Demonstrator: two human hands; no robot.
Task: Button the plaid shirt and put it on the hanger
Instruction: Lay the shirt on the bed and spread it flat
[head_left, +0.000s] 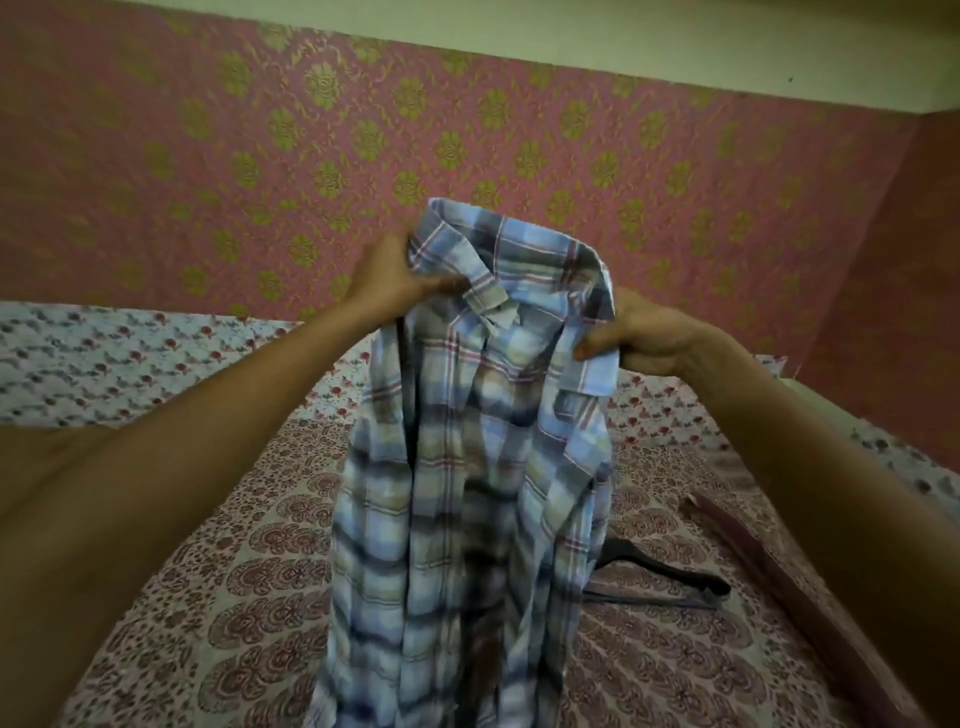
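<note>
Shirt (467, 467) vertical, collar topmost, hem low; left hand (395, 275) and right hand (644, 332) tight around its shoulders.

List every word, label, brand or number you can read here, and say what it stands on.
None: no words, numbers or brands can be read in this picture.
The plaid shirt shows checks only, with no label in view.
The hanger is dark and blurred, with no marking visible.
The wall and the bedsheet carry patterns only, no writing.
</note>
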